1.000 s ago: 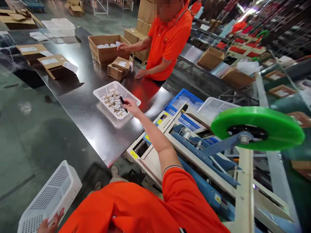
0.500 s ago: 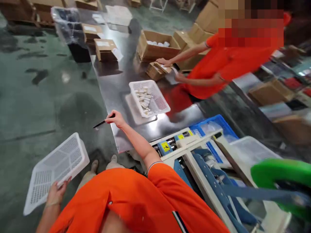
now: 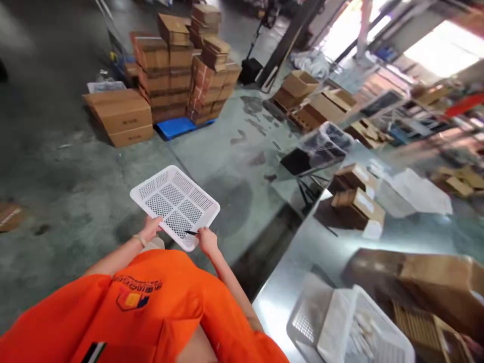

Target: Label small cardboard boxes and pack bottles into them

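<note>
Gripping the white perforated plastic basket (image 3: 176,201) over the floor before you, your left hand (image 3: 151,228) and right hand (image 3: 206,240) clamp its edge, the right fingers also pinching a slim black tool (image 3: 191,233), so keep this two-handed hold steady.

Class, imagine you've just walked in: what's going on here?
A person in an orange shirt holds a white perforated plastic basket up in both hands. The left hand grips its edge, and the right hand holds a slim black pen-like tool at the rim. To their right, a steel table carries small cardboard boxes and another white basket.
</note>
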Action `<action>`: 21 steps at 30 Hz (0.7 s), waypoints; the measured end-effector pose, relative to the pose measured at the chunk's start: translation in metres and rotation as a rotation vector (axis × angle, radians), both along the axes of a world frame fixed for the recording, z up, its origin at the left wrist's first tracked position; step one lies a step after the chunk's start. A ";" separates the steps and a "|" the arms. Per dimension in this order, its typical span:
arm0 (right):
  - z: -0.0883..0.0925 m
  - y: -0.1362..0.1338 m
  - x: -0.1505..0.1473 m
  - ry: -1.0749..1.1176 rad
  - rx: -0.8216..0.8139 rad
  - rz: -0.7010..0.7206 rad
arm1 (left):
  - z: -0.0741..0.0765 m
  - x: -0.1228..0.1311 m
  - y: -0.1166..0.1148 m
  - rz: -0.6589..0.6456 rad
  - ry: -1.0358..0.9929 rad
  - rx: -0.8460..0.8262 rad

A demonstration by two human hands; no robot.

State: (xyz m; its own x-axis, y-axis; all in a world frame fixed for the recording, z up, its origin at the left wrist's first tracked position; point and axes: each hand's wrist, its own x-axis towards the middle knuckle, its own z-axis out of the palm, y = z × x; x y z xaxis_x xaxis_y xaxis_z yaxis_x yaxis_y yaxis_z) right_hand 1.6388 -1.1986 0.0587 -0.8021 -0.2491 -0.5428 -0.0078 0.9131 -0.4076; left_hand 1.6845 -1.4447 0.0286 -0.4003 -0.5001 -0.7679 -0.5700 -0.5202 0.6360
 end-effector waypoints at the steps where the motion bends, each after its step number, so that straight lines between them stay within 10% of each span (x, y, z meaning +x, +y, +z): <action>1: -0.003 -0.020 -0.014 -0.037 0.092 0.110 | -0.004 -0.005 -0.020 0.024 0.008 0.006; 4: -0.010 -0.084 -0.062 -0.073 0.080 0.208 | -0.011 -0.024 -0.084 0.084 0.006 0.010; 11: -0.037 -0.223 -0.192 -0.214 -0.790 -0.007 | -0.031 -0.080 -0.230 0.236 -0.056 -0.034; 21: -0.111 -0.453 -0.411 -0.252 -0.643 -0.251 | -0.090 -0.261 -0.429 0.247 -0.125 -0.106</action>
